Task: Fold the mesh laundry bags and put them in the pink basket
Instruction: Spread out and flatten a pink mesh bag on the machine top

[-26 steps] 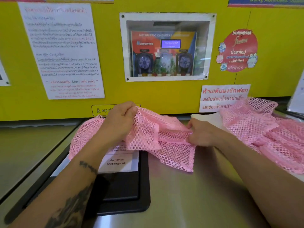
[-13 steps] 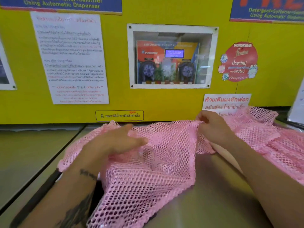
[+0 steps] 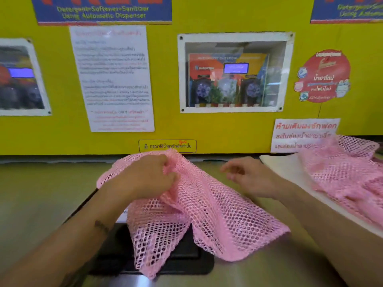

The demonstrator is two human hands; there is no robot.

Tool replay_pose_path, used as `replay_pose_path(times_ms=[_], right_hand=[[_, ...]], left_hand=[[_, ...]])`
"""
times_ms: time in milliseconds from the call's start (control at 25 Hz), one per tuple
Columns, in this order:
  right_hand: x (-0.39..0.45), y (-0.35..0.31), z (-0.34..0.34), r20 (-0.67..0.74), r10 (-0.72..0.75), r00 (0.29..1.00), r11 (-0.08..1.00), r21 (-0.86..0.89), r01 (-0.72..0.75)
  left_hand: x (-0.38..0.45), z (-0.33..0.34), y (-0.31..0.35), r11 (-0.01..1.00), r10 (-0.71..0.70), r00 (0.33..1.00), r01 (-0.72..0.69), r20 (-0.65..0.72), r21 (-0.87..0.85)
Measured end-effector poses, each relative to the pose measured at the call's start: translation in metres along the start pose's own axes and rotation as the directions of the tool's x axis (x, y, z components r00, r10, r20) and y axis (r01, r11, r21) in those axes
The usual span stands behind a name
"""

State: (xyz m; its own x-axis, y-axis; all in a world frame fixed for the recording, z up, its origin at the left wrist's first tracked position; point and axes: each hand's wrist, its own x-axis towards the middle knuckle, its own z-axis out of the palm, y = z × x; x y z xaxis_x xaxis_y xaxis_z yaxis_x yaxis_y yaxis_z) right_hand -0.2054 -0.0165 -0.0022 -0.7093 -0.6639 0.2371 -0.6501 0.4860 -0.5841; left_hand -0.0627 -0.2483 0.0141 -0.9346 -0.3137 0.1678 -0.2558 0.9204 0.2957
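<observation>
A pink mesh laundry bag [image 3: 209, 212] lies rumpled on the steel machine top in front of me, draped partly over a black lid. My left hand [image 3: 149, 177] pinches a bunch of its mesh near the far edge. My right hand [image 3: 248, 177] hovers just right of the bag, fingers loosely apart, holding nothing. A heap of more pink mesh bags [image 3: 344, 172] sits at the right on a white surface [image 3: 284, 168]. No pink basket is in view.
The black detergent lid [image 3: 116, 251] is set into the steel top [image 3: 41, 199] under the bag. A yellow wall [image 3: 165, 125] with posters and a dispenser window [image 3: 234, 73] stands close behind.
My right hand has let go of the bag's right edge and moved slightly left. The left hand has gone from pressing flat to pinching the mesh. The bag has shifted and bunched.
</observation>
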Motion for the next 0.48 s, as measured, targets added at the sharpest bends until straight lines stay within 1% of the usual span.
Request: replay_pose_path(times_ms=[40, 80, 120, 160, 200, 240, 280, 360, 400, 440, 480], right_hand=[[0.001, -0.008, 0.013, 0.054, -0.035, 0.998, 0.995, -0.09, 0.04], [0.003, -0.014, 0.023, 0.12, -0.076, 0.99, 0.981, -0.167, 0.095], [0.004, -0.018, 0.03, 0.178, -0.113, 0.977, 0.96, -0.235, 0.154], [0.004, -0.021, 0.03, 0.206, -0.121, 0.971, 0.942, -0.286, 0.178], [0.005, -0.022, 0.025, 0.218, -0.078, 0.973, 0.942, -0.304, 0.143], [0.003, -0.022, 0.017, 0.231, 0.01, 0.973, 0.942, -0.327, 0.068], [-0.001, -0.023, 0.005, 0.253, 0.102, 0.962, 0.928, -0.373, -0.001], [-0.014, -0.02, -0.022, 0.288, 0.254, 0.923, 0.865, -0.494, -0.084], [-0.02, -0.02, -0.036, 0.304, 0.316, 0.899, 0.839, -0.533, -0.115], [-0.026, -0.021, -0.046, 0.314, 0.363, 0.877, 0.823, -0.55, -0.144], [-0.027, -0.018, -0.05, 0.311, 0.372, 0.874, 0.822, -0.549, -0.154]], left_hand=[[-0.009, 0.011, 0.003, 0.993, -0.088, 0.989, 0.078, 0.12, 0.085], [-0.015, 0.022, 0.006, 0.979, -0.154, 0.96, 0.116, 0.234, 0.168], [-0.019, 0.028, 0.009, 0.971, -0.185, 0.932, 0.125, 0.31, 0.204], [-0.016, 0.034, 0.006, 0.971, -0.193, 0.913, 0.124, 0.359, 0.206], [-0.015, 0.032, 0.0, 0.976, -0.171, 0.911, 0.104, 0.376, 0.192], [-0.015, 0.025, -0.007, 0.983, -0.126, 0.918, 0.065, 0.376, 0.171], [-0.017, 0.015, -0.016, 0.99, -0.076, 0.926, 0.027, 0.37, 0.138], [-0.026, -0.01, -0.034, 0.999, -0.029, 0.926, 0.011, 0.377, 0.05], [-0.032, -0.024, -0.042, 0.999, -0.044, 0.924, 0.036, 0.38, 0.028], [-0.034, -0.035, -0.05, 0.997, -0.076, 0.931, 0.065, 0.357, 0.041], [-0.035, -0.043, -0.056, 0.994, -0.103, 0.945, 0.086, 0.309, 0.069]])
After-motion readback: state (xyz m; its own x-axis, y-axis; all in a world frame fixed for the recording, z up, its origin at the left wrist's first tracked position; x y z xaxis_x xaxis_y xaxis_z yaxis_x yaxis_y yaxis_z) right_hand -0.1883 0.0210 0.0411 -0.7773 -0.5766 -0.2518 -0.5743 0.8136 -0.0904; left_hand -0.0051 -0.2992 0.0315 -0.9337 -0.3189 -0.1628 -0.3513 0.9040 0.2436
